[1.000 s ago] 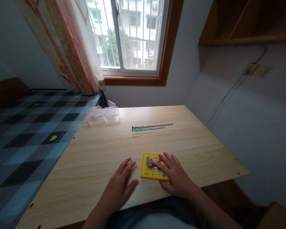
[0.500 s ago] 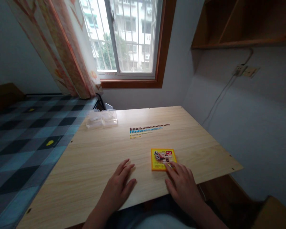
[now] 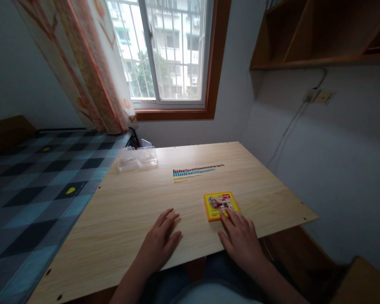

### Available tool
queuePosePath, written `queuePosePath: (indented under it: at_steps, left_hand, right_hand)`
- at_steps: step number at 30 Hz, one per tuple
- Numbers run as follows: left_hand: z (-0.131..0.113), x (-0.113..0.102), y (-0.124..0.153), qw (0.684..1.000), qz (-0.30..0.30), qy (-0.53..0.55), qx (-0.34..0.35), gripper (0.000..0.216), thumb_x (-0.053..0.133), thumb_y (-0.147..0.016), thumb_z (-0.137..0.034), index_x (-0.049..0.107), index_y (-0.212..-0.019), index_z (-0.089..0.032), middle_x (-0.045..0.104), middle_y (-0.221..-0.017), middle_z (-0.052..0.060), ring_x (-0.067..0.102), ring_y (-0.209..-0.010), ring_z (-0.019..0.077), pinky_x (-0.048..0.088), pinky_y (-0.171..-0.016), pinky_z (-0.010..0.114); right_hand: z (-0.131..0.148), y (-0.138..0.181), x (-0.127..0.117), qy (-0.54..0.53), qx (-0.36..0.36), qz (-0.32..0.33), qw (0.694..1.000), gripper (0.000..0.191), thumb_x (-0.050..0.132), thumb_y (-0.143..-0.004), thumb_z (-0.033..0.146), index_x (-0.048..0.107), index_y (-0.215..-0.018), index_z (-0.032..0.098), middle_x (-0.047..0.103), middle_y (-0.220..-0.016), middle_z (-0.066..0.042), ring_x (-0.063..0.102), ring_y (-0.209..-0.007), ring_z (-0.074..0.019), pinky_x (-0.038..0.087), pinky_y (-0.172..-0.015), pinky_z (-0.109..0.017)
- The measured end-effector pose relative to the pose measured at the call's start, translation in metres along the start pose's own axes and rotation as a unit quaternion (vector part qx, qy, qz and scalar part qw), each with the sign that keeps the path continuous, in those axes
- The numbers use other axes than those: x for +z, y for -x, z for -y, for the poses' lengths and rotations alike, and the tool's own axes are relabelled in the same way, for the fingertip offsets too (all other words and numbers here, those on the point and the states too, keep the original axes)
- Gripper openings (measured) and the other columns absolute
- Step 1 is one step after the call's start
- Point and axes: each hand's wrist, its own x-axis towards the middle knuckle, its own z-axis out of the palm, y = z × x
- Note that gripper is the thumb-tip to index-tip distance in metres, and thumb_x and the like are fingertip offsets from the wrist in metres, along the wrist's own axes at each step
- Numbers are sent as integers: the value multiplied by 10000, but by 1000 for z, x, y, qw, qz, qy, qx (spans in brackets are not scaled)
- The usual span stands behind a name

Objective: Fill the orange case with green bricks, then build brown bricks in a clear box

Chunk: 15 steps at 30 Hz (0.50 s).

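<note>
A flat yellow box [image 3: 220, 202] with orange sides, printed with dark characters and game pieces, lies on the wooden table [image 3: 139, 192]. My right hand [image 3: 240, 236] is at its near right corner, fingers stretched out with the tips on or just over the lid; nothing is gripped. To the left of the box, my left hand [image 3: 161, 236] hovers over or lies on the tabletop, fingers loosely spread and holding nothing. Farther off, small pieces are laid out in rows: dark brown pieces [image 3: 196, 169], blue pieces [image 3: 190, 173] and yellow pieces [image 3: 180, 180].
Clear plastic cases [image 3: 137, 159] stand at the table's back left. A bed with a checked cover [image 3: 28, 190] runs along the left side. The window [image 3: 177, 55] is beyond, and a wooden shelf [image 3: 272, 63] hangs at upper right above a socket with a cable.
The yellow box has turned slightly and shifted a little away and to the right, with my right hand at it. My left hand has hardly moved. The view has shifted slightly.
</note>
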Motion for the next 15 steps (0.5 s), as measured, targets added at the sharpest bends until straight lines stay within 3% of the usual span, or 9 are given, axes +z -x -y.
queuePosePath:
  at_steps: [8, 15]
  left_hand:
    - [1, -1, -3, 999, -23, 14, 18, 280, 580, -960, -300, 692, -1208, -237, 664, -1345, 114, 696, -1183, 246, 608, -986, 391]
    - [2, 0, -2, 1000, -18, 16, 10, 259, 602, -950, -326, 748, -1143, -234, 695, -1310, 112, 708, -1162, 253, 614, -980, 406]
  right_hand:
    - [-54, -5, 9, 54, 72, 15, 996, 575, 419, -1003, 384, 505, -1511, 129, 487, -1564, -185, 434, -1451, -381, 288, -1149, -680]
    - [-119, -28, 23, 42, 109, 20, 993, 628, 354, -1021, 432, 427, -1566, 130, 369, -1639, -183, 328, -1521, -362, 314, -1151, -667]
